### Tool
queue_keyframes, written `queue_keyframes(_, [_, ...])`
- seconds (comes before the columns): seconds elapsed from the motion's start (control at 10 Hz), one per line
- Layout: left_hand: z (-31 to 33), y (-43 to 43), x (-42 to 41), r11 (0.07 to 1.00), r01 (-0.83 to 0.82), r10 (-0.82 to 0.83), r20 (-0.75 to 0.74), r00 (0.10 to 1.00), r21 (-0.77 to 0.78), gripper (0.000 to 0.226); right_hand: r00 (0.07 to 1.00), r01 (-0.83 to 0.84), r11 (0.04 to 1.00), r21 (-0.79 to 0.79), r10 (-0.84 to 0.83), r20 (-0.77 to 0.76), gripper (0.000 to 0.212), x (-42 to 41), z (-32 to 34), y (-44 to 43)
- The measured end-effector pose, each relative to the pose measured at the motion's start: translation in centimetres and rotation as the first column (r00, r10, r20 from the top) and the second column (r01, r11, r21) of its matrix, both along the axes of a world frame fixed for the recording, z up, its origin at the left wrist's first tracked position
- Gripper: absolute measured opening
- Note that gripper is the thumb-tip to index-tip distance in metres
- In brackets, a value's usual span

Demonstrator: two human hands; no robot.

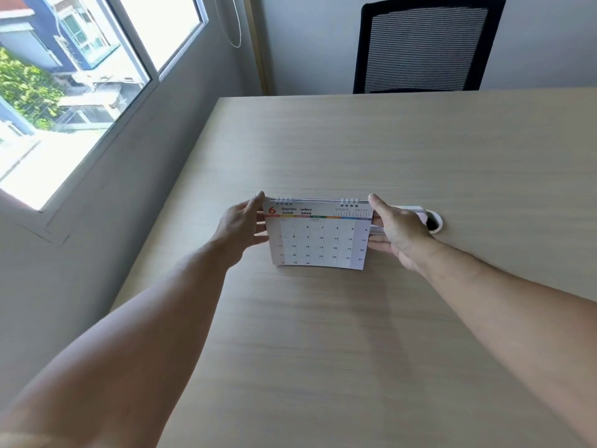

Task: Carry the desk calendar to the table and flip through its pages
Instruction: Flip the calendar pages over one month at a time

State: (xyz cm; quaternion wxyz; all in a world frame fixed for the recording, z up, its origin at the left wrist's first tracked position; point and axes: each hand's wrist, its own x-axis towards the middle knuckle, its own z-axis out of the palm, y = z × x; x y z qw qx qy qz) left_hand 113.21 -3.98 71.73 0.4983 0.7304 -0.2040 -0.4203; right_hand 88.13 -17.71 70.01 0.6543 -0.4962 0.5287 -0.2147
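Both forearms reach out over the near, bare part of the table [323,350]. Desk calendar [318,234] stands mid-table, June 2026 page facing the camera, spiral binding along the top edge. Left hand [240,229] clamps the left edge, thumb up by the binding, fingers wrapped behind. Right hand [395,236] clamps the right edge the same way, thumb at the top corner, fingers curled round the side. Bottom edge looks to be on or just above the tabletop; can't tell which.

Step, as a judgement: carry looks done, calendar is being set or steadied, flipping not started. Next move calls for one hand to hold the base while the other pinches the front sheet's lower edge and swings it over the rings.

Just behind the right hand: a round cable hole [434,223] in the table. Farther back, a black mesh chair [426,46]; window [80,76] on the left.
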Motion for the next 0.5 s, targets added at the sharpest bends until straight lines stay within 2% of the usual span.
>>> queue_keyframes(0.2, [0.0,-0.11,0.08,1.0,-0.009,0.01,-0.053,0.999,0.009,0.037,1.0,0.002,1.0,0.028,-0.003,0.013,0.044,0.03,0.14,0.06])
queue_keyframes(0.4, [0.06,0.1,-0.38,1.0,0.005,-0.005,-0.023,1.0,0.021,0.038,1.0,-0.02,1.0,0.014,0.02,-0.009,0.045,-0.04,0.2,0.15])
queue_keyframes(0.5, [0.05,0.55,-0.67,0.998,0.001,-0.002,0.02,1.0,0.06,0.056,0.997,0.027,0.999,-0.033,-0.029,-0.074,0.056,0.03,0.46,0.05])
